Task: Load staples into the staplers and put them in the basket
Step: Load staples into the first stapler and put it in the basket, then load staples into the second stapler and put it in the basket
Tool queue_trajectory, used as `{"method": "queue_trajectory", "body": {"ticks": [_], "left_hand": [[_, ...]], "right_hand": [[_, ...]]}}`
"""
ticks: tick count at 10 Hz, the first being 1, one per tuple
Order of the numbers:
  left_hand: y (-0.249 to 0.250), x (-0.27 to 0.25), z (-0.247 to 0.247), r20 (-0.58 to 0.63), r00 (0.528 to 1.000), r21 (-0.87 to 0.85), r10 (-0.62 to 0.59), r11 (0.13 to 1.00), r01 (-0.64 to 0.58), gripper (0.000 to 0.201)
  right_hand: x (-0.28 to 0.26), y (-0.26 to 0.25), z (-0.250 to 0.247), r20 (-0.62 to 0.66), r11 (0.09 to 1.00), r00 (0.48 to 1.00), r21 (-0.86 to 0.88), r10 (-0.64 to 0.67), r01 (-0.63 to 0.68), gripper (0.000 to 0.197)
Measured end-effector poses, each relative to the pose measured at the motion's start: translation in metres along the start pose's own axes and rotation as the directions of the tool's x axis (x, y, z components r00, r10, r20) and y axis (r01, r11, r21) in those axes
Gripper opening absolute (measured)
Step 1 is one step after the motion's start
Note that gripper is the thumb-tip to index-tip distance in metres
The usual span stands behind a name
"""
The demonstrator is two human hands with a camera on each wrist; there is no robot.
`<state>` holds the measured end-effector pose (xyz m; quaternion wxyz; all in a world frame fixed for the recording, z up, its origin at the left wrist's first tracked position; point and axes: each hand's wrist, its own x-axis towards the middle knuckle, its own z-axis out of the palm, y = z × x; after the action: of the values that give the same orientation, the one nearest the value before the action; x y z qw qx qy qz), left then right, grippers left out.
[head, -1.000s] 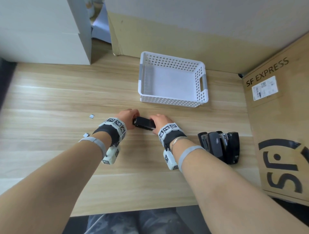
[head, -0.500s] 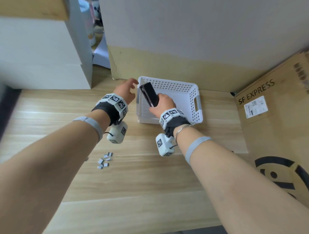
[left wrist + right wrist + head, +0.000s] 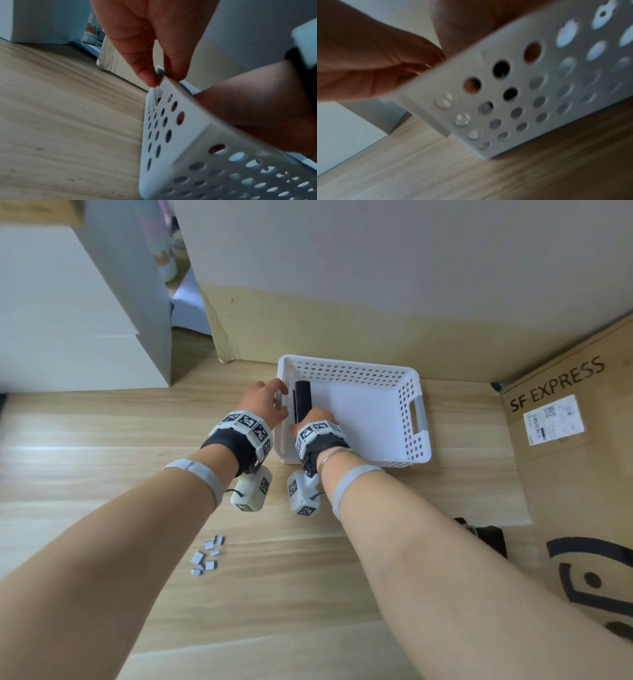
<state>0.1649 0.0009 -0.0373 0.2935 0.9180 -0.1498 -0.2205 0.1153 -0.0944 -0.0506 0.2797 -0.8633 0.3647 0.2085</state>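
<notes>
The stapler (image 3: 302, 402), a black one, was inside the white basket (image 3: 416, 419) along its left wall, with the right hand (image 3: 313, 419) over its near end. How the fingers of this hand lay on it I could not tell from the head view, and the right wrist view was blurred and showed only the perforated wall of the basket, with dark shapes behind two or three of its holes. The left hand (image 3: 263, 402) was at the left rim of the basket, where its thumb and one finger pinched the edge, as the left wrist view showed plainly, probably to keep the basket steady. I judged that the step in hand was the putting down of one loaded stapler, almost finished. The next move would call for the right hand to let go and come out without dragging the stapler, then to go for the other staplers (image 3: 486, 537), which lay on the bench (image 3: 102, 440) at the right, mostly hidden by the right forearm, so their number could not be counted. I counted one stapler in the basket, one basket, and about seven small packs of staples (image 3: 207, 558) in a loose group on the bench near the left forearm.
</notes>
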Motion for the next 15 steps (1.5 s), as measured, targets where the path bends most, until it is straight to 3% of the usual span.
{"method": "queue_trajectory", "body": {"ticks": [2,4,6,8,10,12,14,15], "left_hand": [[-0.005,0.003,0.003,-0.017,1.0,-0.016,0.015,1.0,-0.015,0.035],[0.0,-0.008,0.002,0.005,1.0,0.006,0.018,1.0,-0.018,0.033],[0.004,-0.034,-0.003,-0.045,0.999,0.044,-0.005,0.999,0.007,0.027],[0.016,-0.077,0.004,-0.057,0.998,0.04,0.005,0.999,-0.003,0.024],[0.01,-0.125,0.04,-0.016,0.996,0.06,0.085,0.995,-0.084,0.023],[0.003,-0.149,0.075,0.07,0.995,0.076,0.074,0.994,-0.079,0.026],[0.001,-0.156,0.091,0.111,0.991,0.096,0.074,0.992,-0.085,0.026],[0.001,-0.158,0.095,0.139,0.988,0.116,0.072,0.989,-0.089,0.026]], "right_hand": [[0.004,-0.002,0.015,-0.035,0.997,0.997,0.047,0.063,-0.061,0.041],[-0.006,-0.002,-0.008,-0.009,0.997,0.999,0.061,0.047,-0.047,0.059],[-0.031,0.016,-0.042,-0.168,0.998,0.984,0.004,-0.065,0.067,0.036],[-0.07,0.059,-0.043,-0.295,0.998,0.955,0.039,-0.042,0.056,0.041],[-0.1,0.127,-0.032,-0.371,0.994,0.922,0.028,0.112,-0.109,0.024],[-0.118,0.191,-0.033,-0.336,0.938,0.881,0.021,0.333,-0.346,0.03],[-0.118,0.238,-0.028,-0.202,0.922,0.909,0.216,0.364,-0.321,0.042],[-0.132,0.218,-0.034,-0.157,0.934,0.937,0.231,0.313,-0.273,0.035]]}}
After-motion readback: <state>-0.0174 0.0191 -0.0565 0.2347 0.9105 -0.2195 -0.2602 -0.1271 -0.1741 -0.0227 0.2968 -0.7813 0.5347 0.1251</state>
